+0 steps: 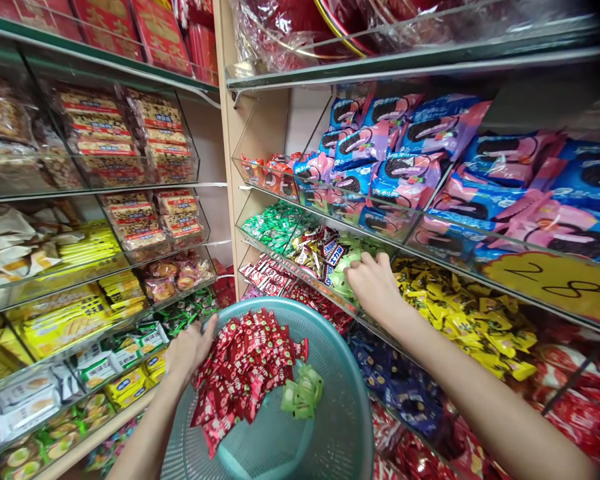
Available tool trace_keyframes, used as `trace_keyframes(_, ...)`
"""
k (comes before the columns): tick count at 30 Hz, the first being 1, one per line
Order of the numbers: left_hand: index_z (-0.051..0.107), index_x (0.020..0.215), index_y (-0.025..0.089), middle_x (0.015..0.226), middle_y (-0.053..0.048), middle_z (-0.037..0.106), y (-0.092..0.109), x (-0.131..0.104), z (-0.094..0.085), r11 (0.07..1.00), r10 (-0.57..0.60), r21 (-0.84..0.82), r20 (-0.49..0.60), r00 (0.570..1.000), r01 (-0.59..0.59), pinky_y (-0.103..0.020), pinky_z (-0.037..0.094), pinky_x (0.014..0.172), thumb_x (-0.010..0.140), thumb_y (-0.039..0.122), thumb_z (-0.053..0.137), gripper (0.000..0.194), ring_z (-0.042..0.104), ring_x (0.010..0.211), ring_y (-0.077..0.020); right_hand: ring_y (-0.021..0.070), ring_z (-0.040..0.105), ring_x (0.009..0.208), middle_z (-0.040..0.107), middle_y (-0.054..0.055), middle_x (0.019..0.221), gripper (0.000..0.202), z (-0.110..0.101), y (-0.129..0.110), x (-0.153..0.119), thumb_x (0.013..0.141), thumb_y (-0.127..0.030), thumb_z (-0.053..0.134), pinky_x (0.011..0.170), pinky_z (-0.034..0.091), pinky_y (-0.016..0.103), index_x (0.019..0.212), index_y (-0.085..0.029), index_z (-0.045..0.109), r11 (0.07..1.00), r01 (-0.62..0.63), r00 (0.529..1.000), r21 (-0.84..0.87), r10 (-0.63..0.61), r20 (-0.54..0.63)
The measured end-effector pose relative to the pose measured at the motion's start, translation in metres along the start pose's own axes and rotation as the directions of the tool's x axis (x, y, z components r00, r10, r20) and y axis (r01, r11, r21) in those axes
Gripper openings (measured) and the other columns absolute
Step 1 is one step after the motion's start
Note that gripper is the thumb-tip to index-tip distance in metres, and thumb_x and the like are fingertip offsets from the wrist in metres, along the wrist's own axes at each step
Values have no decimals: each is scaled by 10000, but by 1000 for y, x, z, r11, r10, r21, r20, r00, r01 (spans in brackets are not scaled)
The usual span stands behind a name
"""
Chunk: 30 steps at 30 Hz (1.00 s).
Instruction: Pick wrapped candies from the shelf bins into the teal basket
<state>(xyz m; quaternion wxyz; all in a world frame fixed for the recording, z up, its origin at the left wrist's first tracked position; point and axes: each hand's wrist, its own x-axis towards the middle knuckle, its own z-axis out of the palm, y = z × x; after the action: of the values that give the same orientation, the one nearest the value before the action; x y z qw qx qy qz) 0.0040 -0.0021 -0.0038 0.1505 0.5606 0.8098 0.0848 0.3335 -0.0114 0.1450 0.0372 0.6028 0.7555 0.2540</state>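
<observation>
A teal plastic basket (330, 313) is in front of me, with a heap of red-wrapped candies (250, 367) on its left and a small cluster of pale green packets (303, 392) right of centre. My left hand (193, 350) grips the basket's left rim, thumb over the edge. My right hand (375, 283) reaches into a shelf compartment of pale green packets (341, 270), fingers curled down at them. Its fingertips are partly hidden, so what they hold cannot be made out. Snickers packets (333, 255) lie just left of that hand.
Glass-fronted shelves surround the basket. Blue and pink cookie packs (405, 173) fill the shelf above my right hand, whose clear front edge is close over it. Yellow candies (460, 317) lie to the right. A wooden post (229, 147) stands between the two shelf units.
</observation>
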Motion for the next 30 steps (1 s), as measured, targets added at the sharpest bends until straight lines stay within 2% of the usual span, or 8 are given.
trace_keyframes(6,617,953,147,944,-230,657,-2,0,-1,1000,-30,1,-4,1000,30,-450,421,770,683,739,79,845,604,905,-363,233,424,835,593,105,766,203,2,3,-5,822,-124,421,710,198,381,765,-142,615,1000,-17,1000,-17,16,-27)
trace_keyframes(14,625,925,148,925,-221,665,2,-1,-3,1000,-9,14,-14,1000,9,-444,431,746,686,734,75,839,612,887,-348,211,401,820,574,77,816,166,0,7,-12,838,-172,418,683,167,363,822,-161,583,1000,-19,987,-8,17,-162)
trace_keyframes(19,621,946,150,935,-222,662,3,0,-3,1000,-9,18,-14,1000,9,-445,429,739,685,737,73,845,609,891,-355,211,412,848,578,77,866,215,-8,10,-15,870,-207,383,699,185,356,905,-175,592,995,-30,964,92,53,-260)
trace_keyframes(23,620,960,142,934,-224,661,4,-1,-4,1000,-4,15,-17,1000,5,-438,425,746,686,739,80,851,609,894,-356,208,433,882,589,75,959,238,-21,9,-23,885,-255,386,729,217,356,997,-182,582,976,24,924,217,61,-377)
trace_keyframes(25,620,965,140,936,-224,661,4,-1,-4,1000,-9,17,-20,1000,9,-439,425,743,687,739,85,849,608,896,-357,205,441,913,585,73,1021,250,-27,2,-30,887,-276,391,749,239,349,1036,-188,571,948,96,911,304,40,-411)
trace_keyframes(27,621,968,140,932,-222,664,3,0,-4,1000,-14,18,-26,1000,15,-442,426,737,689,737,92,845,610,893,-357,196,450,937,583,59,1050,258,-26,-13,-39,885,-297,399,776,265,337,1061,-203,563,885,184,919,428,0,-394)
trace_keyframes(30,622,970,139,923,-222,666,2,0,-3,1000,-18,20,-34,999,19,-444,428,731,690,737,102,840,614,886,-356,182,476,932,603,19,1017,229,-3,-43,-50,867,-309,437,796,300,319,1035,-238,576,733,241,960,637,-81,-269)
